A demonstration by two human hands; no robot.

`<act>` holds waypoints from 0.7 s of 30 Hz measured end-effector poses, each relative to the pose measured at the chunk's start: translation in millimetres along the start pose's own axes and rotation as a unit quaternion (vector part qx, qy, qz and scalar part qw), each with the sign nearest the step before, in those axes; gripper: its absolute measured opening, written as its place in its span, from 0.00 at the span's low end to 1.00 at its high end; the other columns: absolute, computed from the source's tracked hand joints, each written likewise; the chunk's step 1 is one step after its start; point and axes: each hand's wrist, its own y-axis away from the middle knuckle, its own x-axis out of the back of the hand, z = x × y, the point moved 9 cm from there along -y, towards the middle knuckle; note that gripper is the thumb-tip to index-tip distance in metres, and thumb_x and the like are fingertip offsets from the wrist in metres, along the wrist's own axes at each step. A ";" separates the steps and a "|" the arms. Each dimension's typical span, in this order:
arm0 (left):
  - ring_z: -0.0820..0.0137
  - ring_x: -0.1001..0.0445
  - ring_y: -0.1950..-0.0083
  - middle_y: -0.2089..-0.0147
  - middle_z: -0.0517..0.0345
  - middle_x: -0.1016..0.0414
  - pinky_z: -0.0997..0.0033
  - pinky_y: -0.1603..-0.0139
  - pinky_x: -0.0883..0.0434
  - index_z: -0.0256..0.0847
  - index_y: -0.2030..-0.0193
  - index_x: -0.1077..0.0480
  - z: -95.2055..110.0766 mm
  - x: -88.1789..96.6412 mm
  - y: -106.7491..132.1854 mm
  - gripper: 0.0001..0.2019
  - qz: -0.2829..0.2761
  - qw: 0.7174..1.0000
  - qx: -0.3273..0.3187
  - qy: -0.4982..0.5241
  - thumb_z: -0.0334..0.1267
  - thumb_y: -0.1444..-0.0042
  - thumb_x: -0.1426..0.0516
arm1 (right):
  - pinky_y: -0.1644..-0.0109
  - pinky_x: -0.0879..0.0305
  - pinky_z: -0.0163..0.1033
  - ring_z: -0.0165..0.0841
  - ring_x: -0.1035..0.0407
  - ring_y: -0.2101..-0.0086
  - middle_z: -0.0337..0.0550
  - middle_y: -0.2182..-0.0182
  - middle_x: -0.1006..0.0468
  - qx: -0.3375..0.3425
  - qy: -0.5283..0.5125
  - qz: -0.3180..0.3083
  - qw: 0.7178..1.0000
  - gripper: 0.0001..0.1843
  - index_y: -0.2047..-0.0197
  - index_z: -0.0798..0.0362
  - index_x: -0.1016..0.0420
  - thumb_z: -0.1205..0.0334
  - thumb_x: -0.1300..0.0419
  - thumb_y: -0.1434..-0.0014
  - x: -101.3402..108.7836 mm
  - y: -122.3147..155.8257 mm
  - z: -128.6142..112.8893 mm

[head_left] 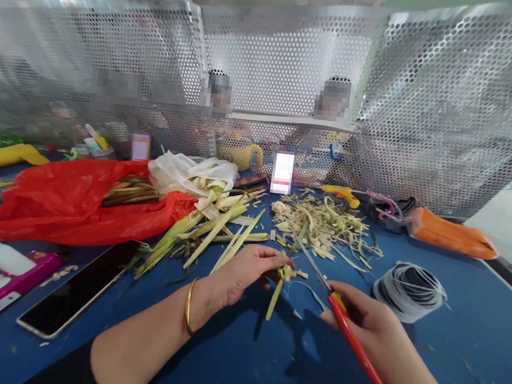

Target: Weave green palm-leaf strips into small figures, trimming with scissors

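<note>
My left hand (251, 268), with a gold bangle at its wrist, pinches a small knotted bundle of pale green leaf strips (284, 273). One strip end hangs down below the fingertips. In my right hand (353, 311) are scissors with red handles (360, 352); their metal blades point up and left, right beside the bundle. How far apart the blades are is hard to make out. A heap of leaf trimmings (326, 224) lies just beyond both hands. Long green leaf strips (214, 230) spread out behind my left hand.
At left lie a red plastic bag (60, 207), a black phone (81, 289) and a magenta box (5, 287). To the right are a spool of grey-white cord (408, 292), an orange packet (452, 233) and a yellow tool (341, 194). A perforated metal screen (280, 59) stands behind, people beyond it.
</note>
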 end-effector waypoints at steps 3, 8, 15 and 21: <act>0.76 0.29 0.72 0.67 0.54 0.24 0.83 0.79 0.37 0.36 0.64 0.22 -9.6 4.1 -3.0 0.08 0.015 0.994 0.043 0.094 0.38 0.46 0.39 | 0.71 0.32 0.34 0.34 0.33 0.73 0.39 0.75 0.26 0.003 -0.038 0.030 0.999 0.31 0.51 0.57 0.25 0.43 0.36 0.52 6.5 -5.3 1.4; 0.75 0.26 0.69 0.66 0.55 0.24 0.77 0.65 0.26 0.33 0.64 0.25 -16.1 -0.1 -2.7 0.06 0.009 0.976 0.081 0.204 0.28 0.51 0.37 | 0.72 0.34 0.32 0.30 0.36 0.75 0.37 0.76 0.31 0.014 -0.082 0.008 0.997 0.30 0.49 0.54 0.27 0.42 0.40 0.49 3.0 -1.1 -6.5; 0.75 0.25 0.70 0.69 0.58 0.24 0.75 0.64 0.26 0.35 0.65 0.29 -4.9 20.4 -5.5 0.07 0.121 0.936 0.002 0.329 0.21 0.48 0.41 | 0.65 0.31 0.31 0.37 0.29 0.64 0.41 0.67 0.23 0.020 -0.006 -0.033 0.999 0.32 0.44 0.53 0.28 0.51 0.33 0.52 2.7 12.8 -21.3; 0.75 0.24 0.69 0.71 0.59 0.25 0.74 0.63 0.25 0.36 0.66 0.30 4.8 27.9 -5.7 0.07 0.134 0.902 -0.059 0.406 0.21 0.48 0.41 | 0.62 0.31 0.28 0.35 0.27 0.64 0.38 0.63 0.20 0.024 0.076 -0.076 0.994 0.29 0.46 0.50 0.26 0.58 0.33 0.53 -7.7 12.9 -18.9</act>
